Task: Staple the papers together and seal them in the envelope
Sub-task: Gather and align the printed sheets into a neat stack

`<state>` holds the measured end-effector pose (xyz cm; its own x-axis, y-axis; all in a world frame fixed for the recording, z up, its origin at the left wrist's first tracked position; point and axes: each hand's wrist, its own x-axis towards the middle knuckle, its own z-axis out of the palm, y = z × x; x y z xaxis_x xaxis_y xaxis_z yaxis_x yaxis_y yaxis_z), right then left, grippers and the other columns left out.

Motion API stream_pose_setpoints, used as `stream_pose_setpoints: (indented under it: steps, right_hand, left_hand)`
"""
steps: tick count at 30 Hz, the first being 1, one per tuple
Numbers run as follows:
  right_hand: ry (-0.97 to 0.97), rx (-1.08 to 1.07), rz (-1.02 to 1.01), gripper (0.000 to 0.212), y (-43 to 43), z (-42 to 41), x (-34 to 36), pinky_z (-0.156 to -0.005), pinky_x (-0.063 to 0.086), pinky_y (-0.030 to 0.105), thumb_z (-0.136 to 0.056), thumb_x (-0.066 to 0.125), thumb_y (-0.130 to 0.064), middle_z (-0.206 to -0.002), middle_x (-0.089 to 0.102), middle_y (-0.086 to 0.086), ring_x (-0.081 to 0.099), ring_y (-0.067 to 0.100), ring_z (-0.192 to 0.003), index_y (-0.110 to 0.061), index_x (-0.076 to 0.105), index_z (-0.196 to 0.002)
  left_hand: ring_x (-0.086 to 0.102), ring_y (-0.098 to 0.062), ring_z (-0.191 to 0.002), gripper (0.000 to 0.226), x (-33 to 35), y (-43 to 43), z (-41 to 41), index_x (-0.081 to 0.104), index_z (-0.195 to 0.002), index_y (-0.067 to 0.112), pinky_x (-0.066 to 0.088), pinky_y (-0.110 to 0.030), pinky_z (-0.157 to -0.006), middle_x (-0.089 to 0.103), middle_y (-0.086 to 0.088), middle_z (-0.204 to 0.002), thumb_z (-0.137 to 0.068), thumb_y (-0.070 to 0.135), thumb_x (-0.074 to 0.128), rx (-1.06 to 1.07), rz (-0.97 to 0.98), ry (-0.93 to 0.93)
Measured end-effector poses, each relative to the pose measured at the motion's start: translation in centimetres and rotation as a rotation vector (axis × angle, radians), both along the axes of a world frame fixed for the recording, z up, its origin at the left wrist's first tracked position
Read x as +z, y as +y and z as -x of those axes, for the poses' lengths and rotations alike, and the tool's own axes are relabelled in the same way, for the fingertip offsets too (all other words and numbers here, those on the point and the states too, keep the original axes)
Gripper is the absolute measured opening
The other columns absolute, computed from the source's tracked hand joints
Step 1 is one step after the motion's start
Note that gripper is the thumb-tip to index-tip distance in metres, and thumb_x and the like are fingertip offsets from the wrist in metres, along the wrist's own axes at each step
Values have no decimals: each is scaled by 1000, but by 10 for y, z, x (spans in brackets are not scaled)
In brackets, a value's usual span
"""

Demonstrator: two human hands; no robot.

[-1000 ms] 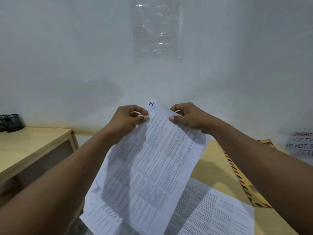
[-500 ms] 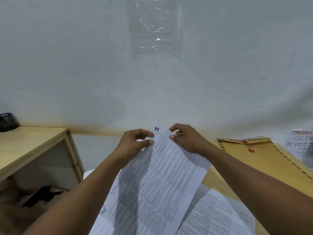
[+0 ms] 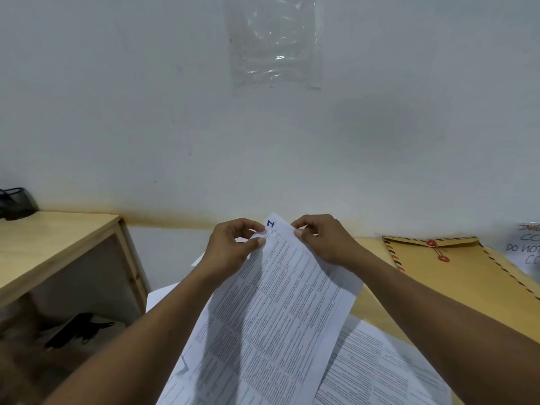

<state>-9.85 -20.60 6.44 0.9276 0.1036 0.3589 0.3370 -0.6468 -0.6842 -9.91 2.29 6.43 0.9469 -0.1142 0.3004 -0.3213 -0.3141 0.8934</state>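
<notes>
both hands, left hand (image 3: 230, 249) and right hand (image 3: 324, 244), pinch the top edge of the papers (image 3: 271, 311) with curled fingers, raised over the table (image 3: 377, 311); envelope (image 3: 455, 276) lies flat at right, closed

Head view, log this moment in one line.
papers: held up | left hand: pinches top corner | right hand: pinches top corner | envelope: lying at right, flap closed

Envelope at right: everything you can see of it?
The envelope looks like tan paper with a red-and-dark striped edge. Flap folded down; a string runs between two red discs. It lies flat on the table. Neither the left hand nor the right hand touches it; the right forearm hides its near edge.
</notes>
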Motion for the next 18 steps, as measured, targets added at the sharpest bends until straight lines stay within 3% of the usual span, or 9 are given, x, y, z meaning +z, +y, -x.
stream_pose_setpoints:
  steps: [3, 10, 18]
  right_hand:
    - [-18, -12, -5, 13, 3, 0, 1, -63, 43, 26, -95, 63, -29, -77, 69, -5, 58, 11, -68, -23, 73, -101]
    - [-68, -57, -3, 17, 9, -3, -3, -71, 48, 25, -97, 60, -18, -90, 75, -3, 66, 14, -82, -18, 77, -100]
    - [-71, -79, -32, 27, 11, -3, -6, -67, 49, 27, -100, 49, -13, -91, 73, -6, 66, 14, -79, -21, 74, -107]
  left_hand:
    - [68, -12, -81, 14, -2, -1, -2, 78, -91, 31, 52, -30, -67, 75, -4, -90, -85, 18, 80, 31, 8, -27]
    - [71, -10, -88, 11, -7, -8, -4, 79, -91, 32, 52, -29, -70, 73, 8, -81, -83, 25, 82, 61, 15, -23]
    - [73, -11, -90, 8, -8, -11, -3, 80, -91, 31, 55, -39, -74, 76, 10, -82, -84, 29, 82, 114, 58, 0]
